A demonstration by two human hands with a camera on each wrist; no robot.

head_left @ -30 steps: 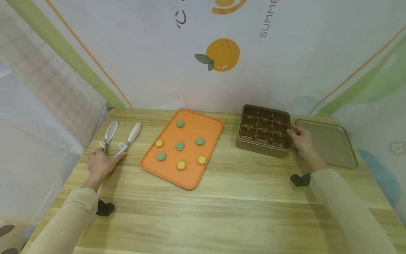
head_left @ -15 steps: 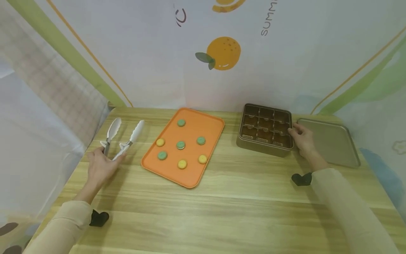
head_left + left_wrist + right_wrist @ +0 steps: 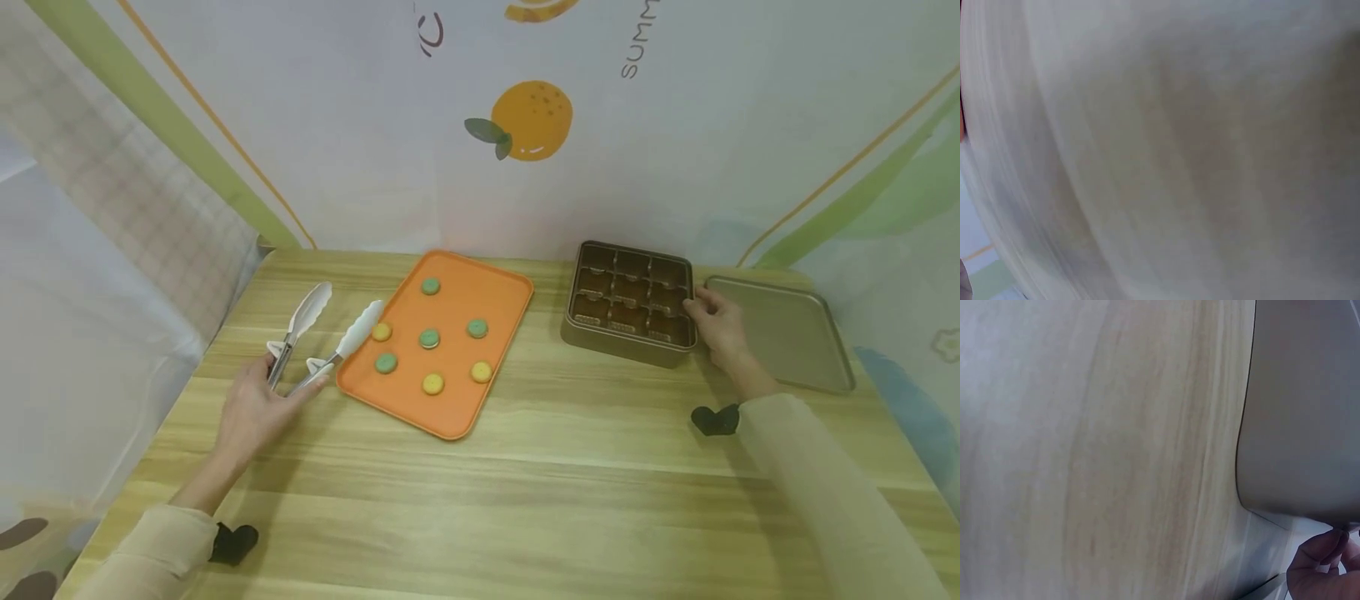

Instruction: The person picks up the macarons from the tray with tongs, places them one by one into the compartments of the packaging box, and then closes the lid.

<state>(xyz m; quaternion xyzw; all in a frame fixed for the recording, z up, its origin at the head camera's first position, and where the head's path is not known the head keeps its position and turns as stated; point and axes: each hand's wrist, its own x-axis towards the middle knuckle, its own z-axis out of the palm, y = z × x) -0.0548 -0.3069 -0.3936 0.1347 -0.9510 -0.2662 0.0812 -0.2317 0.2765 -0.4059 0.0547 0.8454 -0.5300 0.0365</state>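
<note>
My left hand (image 3: 253, 412) grips the arms of white-tipped metal tongs (image 3: 283, 364), fingers on one arm and thumb on the other. The tongs' tips are spread apart, the right tip over the left edge of the orange tray (image 3: 408, 421). Several green macarons (image 3: 429, 338) and three yellow macarons (image 3: 432, 383) lie spread on that tray. With thumb and fingers, my right hand (image 3: 722, 333) holds the right rim of a bronze brownie pan (image 3: 626, 340), whose divider (image 3: 628, 289) forms a grid of compartments. In the right wrist view, fingertips (image 3: 1335, 544) meet the pan's edge.
A flat bronze tray (image 3: 787, 337) lies right of the pan, partly behind my right hand. The wooden table (image 3: 525, 500) ends at a printed white cloth (image 3: 360, 167) behind. The left wrist view shows mostly blurred tabletop (image 3: 1147, 187).
My left hand has lifted the tongs and carried them right, so one tip now reaches the orange tray's edge. My right hand stays at the pan.
</note>
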